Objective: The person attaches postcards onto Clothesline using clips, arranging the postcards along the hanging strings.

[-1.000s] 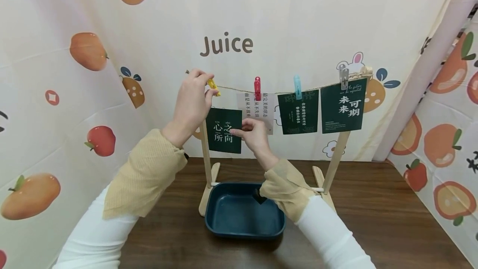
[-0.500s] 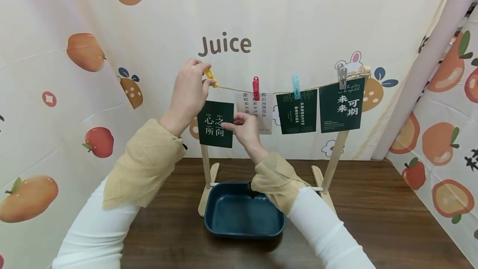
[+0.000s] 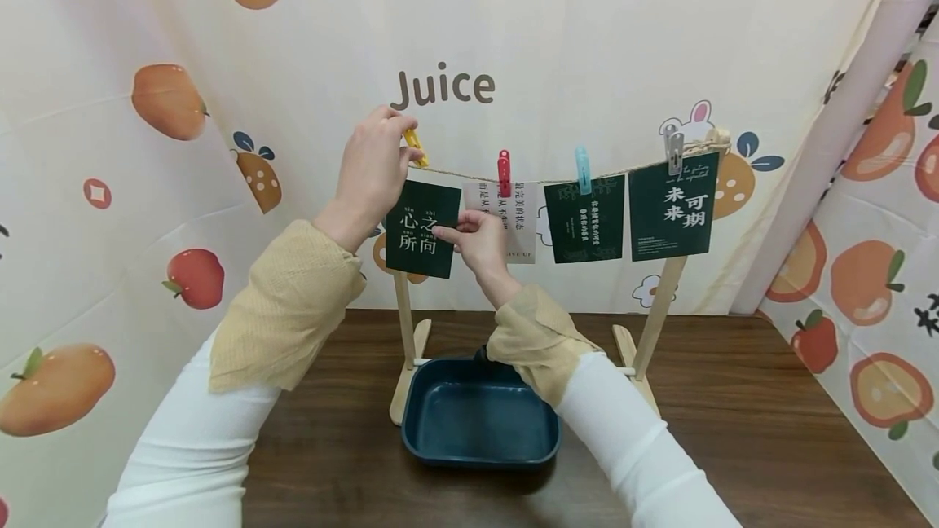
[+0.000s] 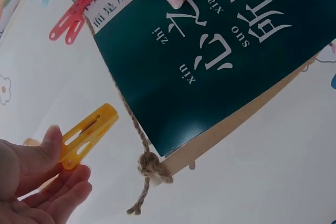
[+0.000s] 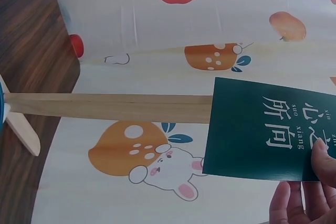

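My left hand (image 3: 372, 161) pinches a yellow clothespin (image 4: 89, 134) by its handle end, just above the twine (image 4: 137, 121). In the left wrist view the clothespin is apart from the twine and grips nothing. My right hand (image 3: 480, 239) holds a dark green card (image 3: 421, 231) with white characters by its right edge, thumb in front. The card's top edge lies along the twine, near the knot (image 4: 149, 165) at the left post. Farther right, a red clothespin (image 3: 504, 173) holds a white card (image 3: 521, 222), partly hidden behind my right hand.
A blue clothespin (image 3: 583, 169) and a grey one (image 3: 674, 150) hold green cards on the twine. Wooden posts (image 3: 659, 320) carry it. A dark blue tray (image 3: 480, 460) stands on the brown table (image 3: 330, 446) below. A fruit-print curtain (image 3: 572, 39) hangs behind.
My right hand has brought the green card up and left to the twine. My left hand, with the yellow clothespin, has risen a little and shifted slightly left.
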`<state>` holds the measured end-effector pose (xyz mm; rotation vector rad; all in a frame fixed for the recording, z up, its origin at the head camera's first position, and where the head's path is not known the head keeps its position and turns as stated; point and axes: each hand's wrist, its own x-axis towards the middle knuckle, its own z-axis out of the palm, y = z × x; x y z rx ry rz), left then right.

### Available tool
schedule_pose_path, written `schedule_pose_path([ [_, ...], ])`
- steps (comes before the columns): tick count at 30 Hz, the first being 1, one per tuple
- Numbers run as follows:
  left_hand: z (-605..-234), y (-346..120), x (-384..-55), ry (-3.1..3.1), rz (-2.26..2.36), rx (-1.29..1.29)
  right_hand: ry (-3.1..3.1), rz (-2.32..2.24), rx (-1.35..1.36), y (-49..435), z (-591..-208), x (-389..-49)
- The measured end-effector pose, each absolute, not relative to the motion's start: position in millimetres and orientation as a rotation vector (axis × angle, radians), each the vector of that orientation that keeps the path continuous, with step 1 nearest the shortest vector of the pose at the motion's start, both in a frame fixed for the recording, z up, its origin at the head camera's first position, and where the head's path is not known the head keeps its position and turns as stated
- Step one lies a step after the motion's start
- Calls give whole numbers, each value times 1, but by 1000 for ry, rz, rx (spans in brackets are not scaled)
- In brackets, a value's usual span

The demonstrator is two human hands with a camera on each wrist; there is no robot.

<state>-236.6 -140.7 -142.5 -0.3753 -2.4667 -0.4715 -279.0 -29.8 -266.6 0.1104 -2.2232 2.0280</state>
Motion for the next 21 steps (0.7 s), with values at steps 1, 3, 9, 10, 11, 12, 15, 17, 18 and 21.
schedule_pose_path([
  [1, -142, -141, -237, -2469, -466, -378, -2227, 2030, 105, -30, -266, -280],
  [3, -141, -141, -238, -2473, -452, -382, -2229, 2037, 103, -32, -265, -281],
  [9, -138, -142, -241, -2478, -438, -415, -2235, 2048, 99, -35, -261, -285],
  [10, -138, -143, -242, -2477, -441, -424, -2233, 2050, 96, -35, -261, -285],
  [11, -137, -143, -242, -2476, -444, -432, -2232, 2053, 94, -35, -260, -286],
  [12, -137, -143, -242, -2477, -446, -441, -2231, 2052, 93, -36, -260, -286],
  [15, -135, -144, -243, -2483, -452, -458, -2228, 2052, 93, -36, -259, -287],
  [17, -134, -144, -244, -2498, -450, -465, -2230, 2052, 90, -36, -258, -287],
  [18, -134, -144, -244, -2507, -444, -469, -2230, 2052, 89, -36, -258, -287],
  [21, -132, -144, -244, -2539, -426, -481, -2232, 2058, 70, -35, -258, -287],
])
